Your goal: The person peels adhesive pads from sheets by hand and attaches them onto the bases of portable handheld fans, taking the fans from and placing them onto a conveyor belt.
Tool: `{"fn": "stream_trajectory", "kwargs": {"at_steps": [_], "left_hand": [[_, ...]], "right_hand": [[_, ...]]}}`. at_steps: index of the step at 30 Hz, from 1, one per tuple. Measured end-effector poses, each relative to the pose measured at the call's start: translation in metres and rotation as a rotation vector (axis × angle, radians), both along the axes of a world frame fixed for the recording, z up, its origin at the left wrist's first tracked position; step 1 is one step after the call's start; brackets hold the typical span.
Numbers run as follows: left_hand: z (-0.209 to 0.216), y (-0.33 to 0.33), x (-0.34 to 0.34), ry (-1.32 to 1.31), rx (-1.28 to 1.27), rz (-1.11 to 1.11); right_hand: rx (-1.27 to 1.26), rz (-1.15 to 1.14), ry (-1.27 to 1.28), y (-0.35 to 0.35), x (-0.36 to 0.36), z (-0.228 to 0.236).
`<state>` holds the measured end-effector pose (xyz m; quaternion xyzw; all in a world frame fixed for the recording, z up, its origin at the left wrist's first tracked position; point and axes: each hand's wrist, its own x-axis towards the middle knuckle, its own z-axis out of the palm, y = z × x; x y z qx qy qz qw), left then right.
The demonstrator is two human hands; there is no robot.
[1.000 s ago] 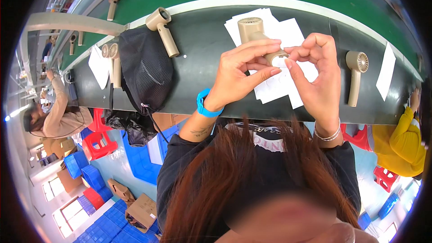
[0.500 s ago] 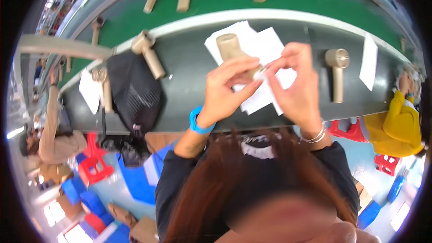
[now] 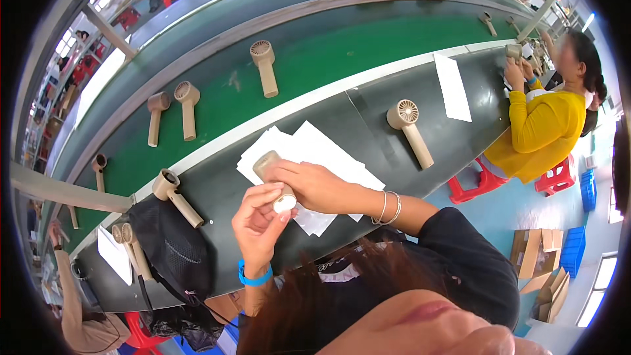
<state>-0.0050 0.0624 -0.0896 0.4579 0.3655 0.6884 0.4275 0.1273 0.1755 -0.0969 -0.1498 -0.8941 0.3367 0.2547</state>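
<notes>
Both hands hold one beige handheld fan (image 3: 265,162) low over the table. My left hand (image 3: 257,213), with a blue wristband, grips the handle end between thumb and fingers, where a round white piece (image 3: 284,203) shows. My right hand (image 3: 322,187), wearing two thin bracelets, wraps over the middle of the fan and hides most of its handle. White paper sheets (image 3: 328,151) lie fanned out beneath the hands. Another beige fan (image 3: 414,135) rests on the dark table to the right.
A black mesh bag (image 3: 164,240) sits at the left, with beige fans (image 3: 176,197) around it. Several more fans (image 3: 264,69) stand or lie on the green conveyor belt (image 3: 309,59). Another person in a yellow top (image 3: 549,121) works at the far right. A white sheet (image 3: 453,89) lies between us.
The view has swung to the right. My right hand has gone from the handle end to the fan's middle, while my left hand now grips the handle end.
</notes>
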Motion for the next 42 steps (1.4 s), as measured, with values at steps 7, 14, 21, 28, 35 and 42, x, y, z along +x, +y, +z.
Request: {"fn": "stream_trajectory", "kwargs": {"at_steps": [7, 14, 21, 28, 35, 42], "left_hand": [[0.002, 0.001, -0.011, -0.124, -0.092, 0.011], [0.006, 0.019, -0.012, 0.067, -0.105, 0.214], [-0.01, 0.026, -0.012, -0.067, -0.07, 0.281], [-0.03, 0.031, -0.022, 0.049, -0.239, 0.221], [-0.054, 0.041, -0.044, 0.839, -0.218, 0.423], [-0.057, 0.042, -0.049, 0.937, -0.256, 0.355]], "right_hand": [[0.03, 0.088, -0.085, 0.008, -0.013, 0.006], [0.227, 0.055, -0.156, 0.016, -0.025, 0.007], [0.502, 0.036, -0.018, 0.068, -0.045, 0.004], [0.649, -0.514, -0.116, 0.236, -0.081, -0.035], [0.763, -0.511, -0.115, 0.234, -0.086, -0.041], [0.145, -0.176, -0.089, 0.107, -0.03, -0.035]]}}
